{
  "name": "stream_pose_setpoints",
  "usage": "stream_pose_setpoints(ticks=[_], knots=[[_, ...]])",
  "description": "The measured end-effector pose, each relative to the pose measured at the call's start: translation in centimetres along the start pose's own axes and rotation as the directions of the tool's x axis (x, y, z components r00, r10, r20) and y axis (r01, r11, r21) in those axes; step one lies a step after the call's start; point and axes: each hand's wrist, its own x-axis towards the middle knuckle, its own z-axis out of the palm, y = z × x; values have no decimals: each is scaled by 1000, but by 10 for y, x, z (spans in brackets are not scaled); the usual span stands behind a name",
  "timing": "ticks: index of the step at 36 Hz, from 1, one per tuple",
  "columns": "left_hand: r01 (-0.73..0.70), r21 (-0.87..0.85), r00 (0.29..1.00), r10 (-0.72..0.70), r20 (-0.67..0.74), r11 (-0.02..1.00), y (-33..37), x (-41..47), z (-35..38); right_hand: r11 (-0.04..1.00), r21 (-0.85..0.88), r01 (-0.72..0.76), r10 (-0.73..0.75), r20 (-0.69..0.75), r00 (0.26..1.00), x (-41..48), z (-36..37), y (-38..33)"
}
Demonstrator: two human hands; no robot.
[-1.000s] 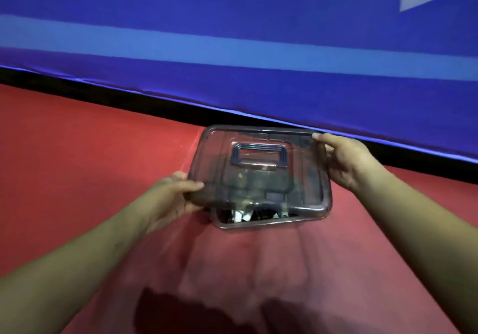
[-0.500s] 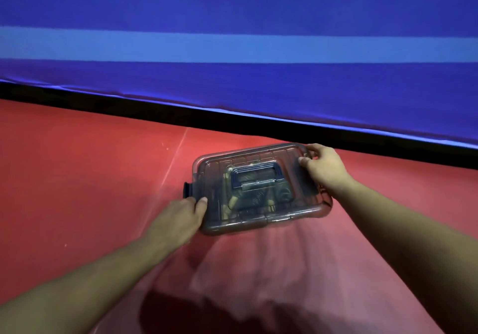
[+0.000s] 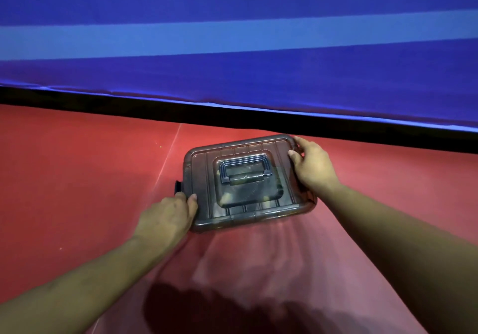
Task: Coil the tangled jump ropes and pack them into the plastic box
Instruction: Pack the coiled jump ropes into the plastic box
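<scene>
Plastic box (image 3: 240, 150) sits between your hands: left hand (image 3: 168, 217) grips near-left corner, right hand (image 3: 314, 166) far-right; contents murky, probably ropes (image 3: 229, 197).

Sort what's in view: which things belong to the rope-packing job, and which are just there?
Job in hand: box, lid on, contents too murky to name; handle; side latch; left hand gripping the near left corner; right hand gripping the far right corner.

Just there: red floor; blue banner; black strip under it.
</scene>
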Motion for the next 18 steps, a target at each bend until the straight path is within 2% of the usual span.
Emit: stream_pose_setpoints(ticks=[2, 5, 8, 11, 14, 16, 18], knots=[[-86, 147, 996, 87, 1, 985, 0, 2, -1, 999, -33, 4, -4, 2, 1000, 2, 3, 2], [-130, 149, 991, 123, 56, 980, -1, 4, 1, 998, -62, -11, 11, -10, 1000, 3, 7, 7], [-5, -46, 997, 8, 73, 999, -7, 9, 14, 987, -88, -132, 132, -14, 991, 1, 9, 10], [114, -346, 992, -88, 89, 931, -5, 8, 22, 943, 75, -323, 315, 100, 944, -1, 8, 7], [159, -385, 985, -122, 118, 909, -3, 7, 19, 915, 154, -374, 349, 166, 922, -4, 6, 10], [189, -406, 978, -132, 164, 894, -5, 10, 14, 915, 166, -369, 350, 132, 927, -9, 4, 10], [225, -465, 966, -134, 222, 856, -9, 13, 13, 934, 106, -342, 341, 28, 940, -14, 3, 4]])
